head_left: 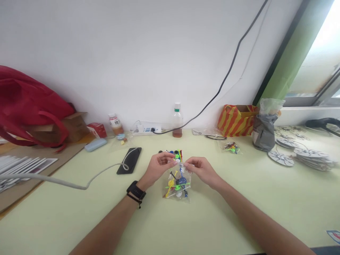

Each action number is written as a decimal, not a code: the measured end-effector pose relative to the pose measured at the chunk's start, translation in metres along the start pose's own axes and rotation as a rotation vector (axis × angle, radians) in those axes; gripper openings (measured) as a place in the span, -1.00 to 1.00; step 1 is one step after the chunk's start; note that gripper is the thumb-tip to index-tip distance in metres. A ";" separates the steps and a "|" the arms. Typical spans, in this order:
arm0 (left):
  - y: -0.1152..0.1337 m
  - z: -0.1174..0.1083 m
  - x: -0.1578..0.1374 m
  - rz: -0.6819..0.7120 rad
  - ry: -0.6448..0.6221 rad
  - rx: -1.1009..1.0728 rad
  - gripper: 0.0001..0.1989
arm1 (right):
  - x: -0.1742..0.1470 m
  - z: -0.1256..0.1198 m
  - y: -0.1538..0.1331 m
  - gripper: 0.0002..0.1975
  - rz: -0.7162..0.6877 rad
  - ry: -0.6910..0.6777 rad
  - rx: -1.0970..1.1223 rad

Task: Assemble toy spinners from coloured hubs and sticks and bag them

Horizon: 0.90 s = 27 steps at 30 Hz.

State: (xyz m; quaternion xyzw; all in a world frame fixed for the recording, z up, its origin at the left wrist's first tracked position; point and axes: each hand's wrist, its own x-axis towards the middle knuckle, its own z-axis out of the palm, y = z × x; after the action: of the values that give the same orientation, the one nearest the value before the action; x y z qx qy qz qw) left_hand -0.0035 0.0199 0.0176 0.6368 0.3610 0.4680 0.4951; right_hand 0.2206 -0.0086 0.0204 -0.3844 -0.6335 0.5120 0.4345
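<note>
A clear plastic bag [177, 189] of small colourful plastic parts lies in front of me, with yellow, blue, green, white and black pieces showing through it. My right hand [201, 170] pinches the bag's top edge between thumb and fingers. On the other side, my left hand [161, 166] is closed at the same edge, thumb against fingertips; a black watch is on that wrist. Just behind the hands, more coloured parts [180, 154] lie on the table, partly hidden by the fingers.
A black phone [129, 161] with a grey cable lies left. Along the wall stand a drink bottle [177, 122], a power strip [148, 128] and a striped bag [236, 120]. Another small bag of parts [231, 147] and stacked discs [310, 154] lie right. A red bag [29, 102] sits far left.
</note>
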 end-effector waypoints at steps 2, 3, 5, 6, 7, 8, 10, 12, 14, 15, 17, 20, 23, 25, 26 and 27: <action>-0.001 0.001 0.000 -0.019 -0.049 0.009 -0.62 | 0.000 -0.001 0.001 -0.61 -0.013 0.011 -0.028; -0.001 0.002 0.000 -0.035 -0.073 0.009 -0.64 | 0.001 -0.002 0.001 -0.61 -0.025 0.019 -0.050; -0.002 0.004 -0.001 -0.062 -0.099 0.006 -0.69 | 0.001 -0.003 0.003 -0.63 -0.049 0.037 -0.094; -0.002 0.005 -0.001 -0.069 -0.099 0.003 -0.71 | 0.001 -0.003 0.003 -0.64 -0.057 0.045 -0.101; -0.002 0.006 -0.001 -0.071 -0.094 0.000 -0.72 | 0.001 -0.002 0.004 -0.65 -0.062 0.050 -0.095; -0.002 0.007 -0.001 -0.070 -0.087 -0.005 -0.72 | 0.002 -0.002 0.004 -0.66 -0.062 0.052 -0.081; 0.000 0.008 -0.002 -0.069 -0.084 -0.014 -0.73 | 0.002 -0.001 0.004 -0.67 -0.055 0.049 -0.052; 0.001 0.007 -0.002 -0.076 -0.099 -0.020 -0.74 | 0.002 0.000 0.005 -0.68 -0.048 0.042 -0.054; 0.003 0.005 -0.001 -0.086 -0.115 -0.016 -0.73 | 0.003 -0.002 0.005 -0.68 -0.046 0.044 -0.064; 0.003 0.003 0.000 -0.089 -0.118 -0.011 -0.72 | 0.003 -0.004 0.006 -0.68 -0.046 0.046 -0.064; 0.003 -0.003 0.001 -0.084 -0.116 -0.001 -0.73 | 0.004 -0.008 0.007 -0.68 -0.046 0.050 -0.054; 0.002 -0.012 0.003 -0.078 -0.126 -0.005 -0.73 | 0.005 -0.016 0.009 -0.69 -0.050 0.057 -0.031; 0.000 -0.017 0.003 -0.093 -0.146 -0.028 -0.71 | 0.005 -0.020 0.010 -0.70 -0.072 0.100 0.002; -0.001 -0.016 0.003 -0.094 -0.120 -0.035 -0.72 | 0.005 -0.020 0.011 -0.71 -0.080 0.144 0.027; 0.000 -0.015 0.003 -0.090 -0.096 -0.035 -0.73 | 0.005 -0.019 0.011 -0.72 -0.081 0.157 0.040; 0.000 -0.013 0.003 -0.089 -0.071 -0.034 -0.74 | 0.005 -0.018 0.011 -0.71 -0.083 0.157 0.055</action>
State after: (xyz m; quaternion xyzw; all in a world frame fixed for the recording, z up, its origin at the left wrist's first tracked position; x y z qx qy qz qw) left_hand -0.0150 0.0268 0.0196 0.6278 0.3628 0.4288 0.5388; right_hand 0.2366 0.0042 0.0118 -0.3848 -0.5985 0.4792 0.5140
